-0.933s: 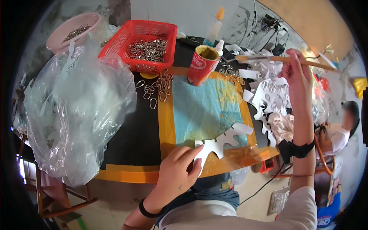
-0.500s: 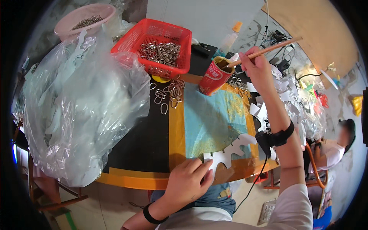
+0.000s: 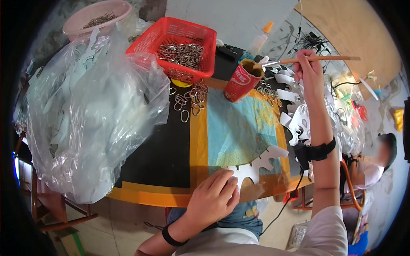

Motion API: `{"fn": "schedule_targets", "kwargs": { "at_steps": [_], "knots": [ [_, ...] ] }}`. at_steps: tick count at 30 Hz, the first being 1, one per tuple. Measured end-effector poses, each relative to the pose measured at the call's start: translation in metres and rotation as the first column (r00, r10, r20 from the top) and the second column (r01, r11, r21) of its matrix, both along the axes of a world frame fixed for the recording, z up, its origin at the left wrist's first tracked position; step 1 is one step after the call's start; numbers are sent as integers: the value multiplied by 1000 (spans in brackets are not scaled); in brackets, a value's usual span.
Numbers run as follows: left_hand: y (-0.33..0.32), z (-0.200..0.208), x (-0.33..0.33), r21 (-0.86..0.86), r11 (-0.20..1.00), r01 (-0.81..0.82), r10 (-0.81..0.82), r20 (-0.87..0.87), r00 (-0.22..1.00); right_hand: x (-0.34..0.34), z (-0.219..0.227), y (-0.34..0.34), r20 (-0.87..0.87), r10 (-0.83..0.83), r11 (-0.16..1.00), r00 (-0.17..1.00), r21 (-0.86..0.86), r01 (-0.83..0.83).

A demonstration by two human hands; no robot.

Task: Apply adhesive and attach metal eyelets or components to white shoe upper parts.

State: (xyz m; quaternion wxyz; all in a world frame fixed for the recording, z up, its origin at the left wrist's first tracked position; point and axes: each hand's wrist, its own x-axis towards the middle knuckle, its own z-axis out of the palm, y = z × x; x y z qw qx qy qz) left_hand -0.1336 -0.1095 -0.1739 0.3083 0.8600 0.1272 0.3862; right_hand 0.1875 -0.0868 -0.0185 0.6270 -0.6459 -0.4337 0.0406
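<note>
Your left hand (image 3: 212, 197) lies flat, pinning the white cutout (image 3: 256, 164) steady; your right hand (image 3: 308, 68) pinches the brush (image 3: 314, 60), tip in the cup (image 3: 241, 80).

A pale wall (image 3: 239, 15) stands behind the surface (image 3: 153, 158). Below its near edge lies a light tiled floor (image 3: 124, 226), in daylight.

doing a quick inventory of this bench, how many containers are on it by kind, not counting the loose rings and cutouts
red mesh basket holding metal rings: 1
pink bowl holding metal bits: 1
red paper cup with the brush tip in it: 1
squeeze bottle with orange cap: 1
clear plastic bag of white cutouts: 1
total: 5
</note>
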Motion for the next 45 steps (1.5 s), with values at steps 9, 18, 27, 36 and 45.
{"fn": "schedule_targets", "kwargs": {
  "at_steps": [9,18,27,36,45],
  "knots": [
    [-6,-3,6,247,968,-50,65,-50,997,3,-8,-20,78,30,999,997,16,-31],
    [-13,-6,-4,340,940,-6,42,-99,994,-9,8,-56,245,-57,990,968,-115,87],
    [-17,-21,0,445,895,-42,75,-58,995,-122,-47,-166,299,53,984,953,-178,1],
    [-18,-24,4,444,893,-68,92,-32,995,-164,-113,-180,78,64,985,995,-166,-51],
    [-17,-25,1,470,880,-65,106,-60,993,-163,-110,-174,223,125,956,967,-287,-58]
  ]
}}
